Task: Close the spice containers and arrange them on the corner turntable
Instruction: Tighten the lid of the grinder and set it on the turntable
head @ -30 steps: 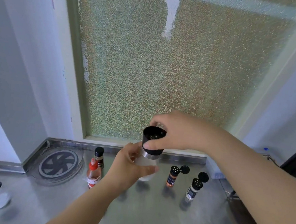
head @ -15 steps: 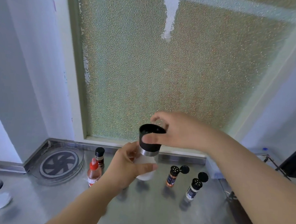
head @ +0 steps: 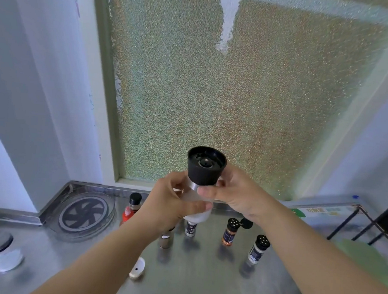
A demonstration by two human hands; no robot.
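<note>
Black-capped grinder (head: 201,181), tilted, aloft

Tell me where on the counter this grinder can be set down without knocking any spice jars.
Free: the turntable in the left corner carries nothing; bare steel lies between it and the glass jar at far left. Crowded: under the hands, around the white cap, brown jar, orange shaker and white shaker.

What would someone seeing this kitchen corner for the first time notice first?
Probably the grinder, black cap up, held mid-air at the centre by the left hand round its pale body and the right hand near the cap. Behind it a big pebbled window fills the wall. On the steel counter below, two spice jars stand with lids flipped open, and the round turntable sits in the left corner.
</note>
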